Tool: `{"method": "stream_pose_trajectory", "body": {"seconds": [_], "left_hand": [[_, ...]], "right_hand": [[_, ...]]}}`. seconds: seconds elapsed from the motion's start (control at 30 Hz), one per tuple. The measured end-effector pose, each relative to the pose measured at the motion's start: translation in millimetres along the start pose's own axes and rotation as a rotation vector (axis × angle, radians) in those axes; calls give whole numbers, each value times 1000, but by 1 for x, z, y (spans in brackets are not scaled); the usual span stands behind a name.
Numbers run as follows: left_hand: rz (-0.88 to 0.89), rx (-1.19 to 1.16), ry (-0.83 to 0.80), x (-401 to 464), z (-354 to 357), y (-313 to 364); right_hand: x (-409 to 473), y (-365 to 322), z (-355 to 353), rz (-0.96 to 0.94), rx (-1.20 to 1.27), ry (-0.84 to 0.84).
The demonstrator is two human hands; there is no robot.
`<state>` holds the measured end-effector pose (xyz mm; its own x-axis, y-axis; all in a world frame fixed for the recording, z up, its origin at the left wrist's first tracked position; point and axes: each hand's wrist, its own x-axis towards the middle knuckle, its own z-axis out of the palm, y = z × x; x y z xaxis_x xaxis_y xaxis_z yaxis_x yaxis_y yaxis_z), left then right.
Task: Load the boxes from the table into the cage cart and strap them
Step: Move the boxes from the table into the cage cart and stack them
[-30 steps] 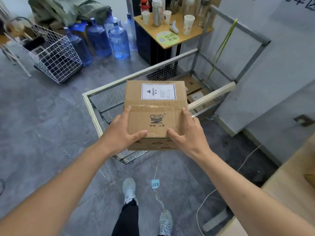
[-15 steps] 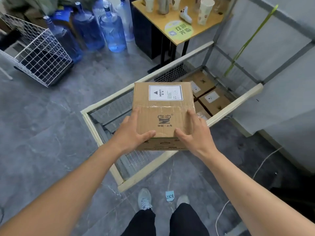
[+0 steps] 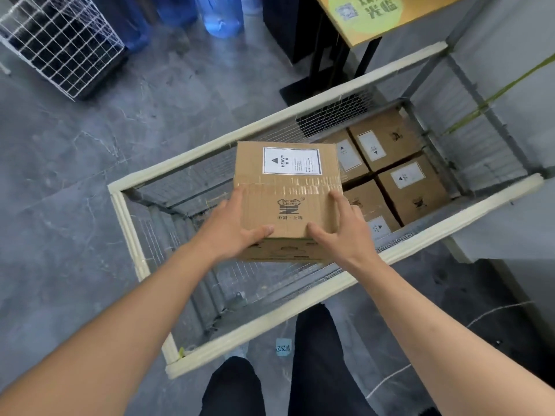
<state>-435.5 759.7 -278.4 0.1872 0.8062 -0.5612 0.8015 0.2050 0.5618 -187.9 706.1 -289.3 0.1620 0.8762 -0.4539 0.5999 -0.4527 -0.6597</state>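
At six o'clock, nearest the camera, two dark trouser legs [image 3: 318,364] stand just outside the cage cart [image 3: 240,346], close to its cream-padded near rail. Both bare forearms reach up from the lower corners toward the centre. The left hand [image 3: 231,229] and the right hand [image 3: 345,232] are set apart, one on each side of a cardboard box [image 3: 288,187], thumbs lying on its top face and fingers wrapped down its sides. Judging by the HEAVY label [image 3: 292,161] at the box's twelve o'clock edge, a two-sided clamp like this suits the weight and keeps the box level. The box hangs in the air over the open top of the cart, not resting on anything. Beyond it, toward two o'clock, loaded boxes [image 3: 411,187] sit packed edge to edge on the cart floor, so the bare mesh floor under and left of the held box looks like its likely place. At one o'clock a green strap [image 3: 492,97] hangs along the far frame, unused.
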Motion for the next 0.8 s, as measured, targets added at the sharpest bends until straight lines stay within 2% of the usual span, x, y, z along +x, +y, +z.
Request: {"method": "stream_pose_trajectory", "body": {"seconds": [0.37, 0.8], "left_hand": [[-234, -166, 24, 104, 74, -16], [-389, -355, 62, 200, 158, -109]], "right_hand": [[140, 61, 18, 13, -19, -256], [258, 139, 128, 20, -55, -357]]}}
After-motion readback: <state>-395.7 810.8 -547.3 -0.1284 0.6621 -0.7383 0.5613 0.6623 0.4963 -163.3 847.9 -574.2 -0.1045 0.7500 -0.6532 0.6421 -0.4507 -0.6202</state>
